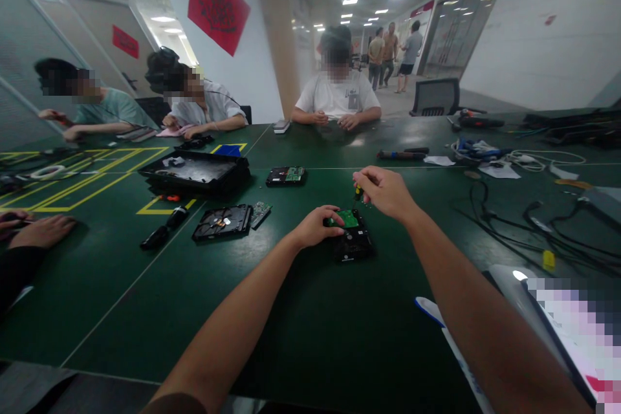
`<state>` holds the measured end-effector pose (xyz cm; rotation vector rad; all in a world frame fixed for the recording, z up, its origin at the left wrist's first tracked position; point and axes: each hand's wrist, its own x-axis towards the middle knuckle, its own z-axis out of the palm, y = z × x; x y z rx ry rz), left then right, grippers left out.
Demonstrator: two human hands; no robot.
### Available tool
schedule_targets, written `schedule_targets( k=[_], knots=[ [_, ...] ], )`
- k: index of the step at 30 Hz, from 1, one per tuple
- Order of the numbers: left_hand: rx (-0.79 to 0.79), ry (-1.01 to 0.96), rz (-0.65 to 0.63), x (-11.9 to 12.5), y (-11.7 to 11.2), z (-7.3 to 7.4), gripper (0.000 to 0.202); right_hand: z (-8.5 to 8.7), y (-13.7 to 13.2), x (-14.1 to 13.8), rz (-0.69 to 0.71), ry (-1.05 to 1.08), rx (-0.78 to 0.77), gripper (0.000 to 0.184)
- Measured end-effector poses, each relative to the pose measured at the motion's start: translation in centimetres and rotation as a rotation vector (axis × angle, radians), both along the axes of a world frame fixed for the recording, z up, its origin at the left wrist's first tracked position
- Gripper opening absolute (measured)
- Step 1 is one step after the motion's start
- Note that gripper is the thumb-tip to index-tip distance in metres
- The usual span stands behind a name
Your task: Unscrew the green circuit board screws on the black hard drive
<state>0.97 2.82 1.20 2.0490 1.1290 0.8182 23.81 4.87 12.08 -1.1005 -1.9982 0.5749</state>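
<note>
One hard drive [356, 247] is lying lengthwise, near to far, on the table [334, 336]; the left hand [315, 228] is gripping its left side, the right hand [387, 191] is pinching a screwdriver [358, 193] tip-down over its far-right corner.

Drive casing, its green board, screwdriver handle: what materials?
Drive casing: black, matte-looking, perhaps painted metal; its dark surface leaves plastic possible. Green board: probably coated laminate, flat and green. Screwdriver handle: likely plastic, given yellow-and-black colouring; finish too small to tell.
</note>
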Motion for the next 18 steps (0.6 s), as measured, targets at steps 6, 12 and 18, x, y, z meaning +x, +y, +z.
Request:
schedule_targets(
  k=[6,12,18],
  knots=[
    [-0.004,-0.001,0.011,0.07,-0.13,0.09,0.019,0.0,-0.33,-0.18,-0.005,0.002,-0.004,0.037],
    [0.005,0.004,0.013,0.03,0.0,-0.18,0.02,0.06,-0.42,-0.29,0.0,-0.012,0.008,0.037],
    [0.001,-0.002,0.017,0.05,0.05,-0.2,0.02,-0.05,-0.47,-0.3,0.002,0.0,-0.005,0.038]
  ],
)
